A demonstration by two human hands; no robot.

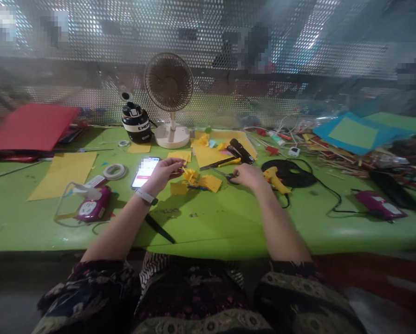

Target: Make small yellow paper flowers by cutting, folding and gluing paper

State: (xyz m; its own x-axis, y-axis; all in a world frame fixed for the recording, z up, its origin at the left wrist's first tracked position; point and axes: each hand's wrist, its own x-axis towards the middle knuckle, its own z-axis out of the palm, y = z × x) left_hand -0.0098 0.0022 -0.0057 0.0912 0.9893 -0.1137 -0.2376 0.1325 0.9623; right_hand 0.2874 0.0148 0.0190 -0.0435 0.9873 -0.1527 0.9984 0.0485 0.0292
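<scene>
My left hand (164, 174) is closed in a pinch on a small, thin yellow paper piece (184, 170). Just beyond the fingertips is a crumpled yellow paper flower (191, 175), with cut yellow paper (211, 183) beside it. My right hand (249, 176) has its fingers closed at the handles of a pair of scissors (231, 178), whose blades point left along the table. Behind the scissors lie a yellow-handled cutter (229, 161) and a black stapler-like tool (242, 150). A yellow glue gun (276, 180) rests right of my right hand.
A lit phone (143, 174) lies by my left wrist. Tape (114, 171) and a purple power strip (94, 204) are farther left. At the back stand a fan (169, 88) and a dark bottle (137, 124). A black cable coil (298, 174) lies right, near piled sticks (354, 162).
</scene>
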